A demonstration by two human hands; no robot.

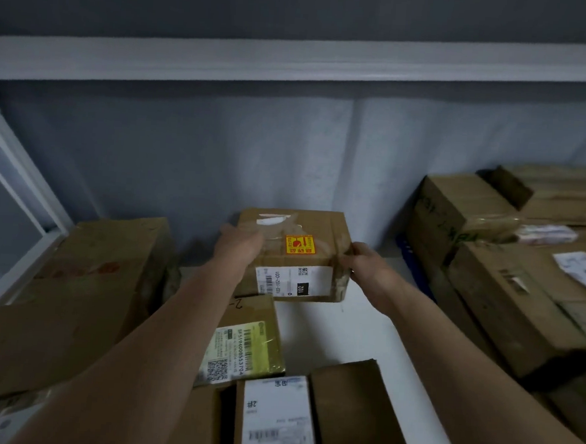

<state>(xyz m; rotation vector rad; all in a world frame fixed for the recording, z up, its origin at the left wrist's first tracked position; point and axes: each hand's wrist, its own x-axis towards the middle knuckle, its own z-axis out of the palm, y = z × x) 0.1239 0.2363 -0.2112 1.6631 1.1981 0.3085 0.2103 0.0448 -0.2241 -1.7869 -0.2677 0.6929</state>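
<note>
White shelf (333, 330) shows between the held box (297, 237) and right-hand cartons (506, 303).

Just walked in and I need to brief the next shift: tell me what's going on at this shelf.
A person holds a small cardboard box two-handed: the left grip covers its top left corner, the right grip clasps its right edge. The box bears a yellow-and-red sticker on top and a white label in front. It is at the back of the white shelf, over the far end of a yellow-labelled box. Whether it rests there or is lifted is unclear.
</note>
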